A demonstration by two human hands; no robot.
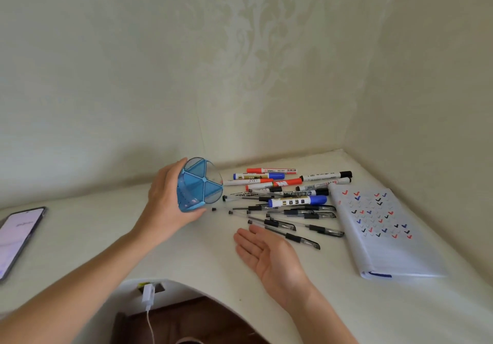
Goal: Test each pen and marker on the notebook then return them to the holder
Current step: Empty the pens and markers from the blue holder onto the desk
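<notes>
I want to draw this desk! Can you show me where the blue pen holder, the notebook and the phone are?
Pen holder (198, 183): head view, on a blue divider inside its open mouth.
Notebook (378, 245): head view, on the bare lower part of its page.
Phone (18, 234): head view, on its lit screen.

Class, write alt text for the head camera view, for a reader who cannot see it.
A left hand tips an empty blue pen holder on its side over a white desk, beside a scattered pile of pens and markers. The right hand rests open, palm up, near a notebook covered in tick marks.
</notes>
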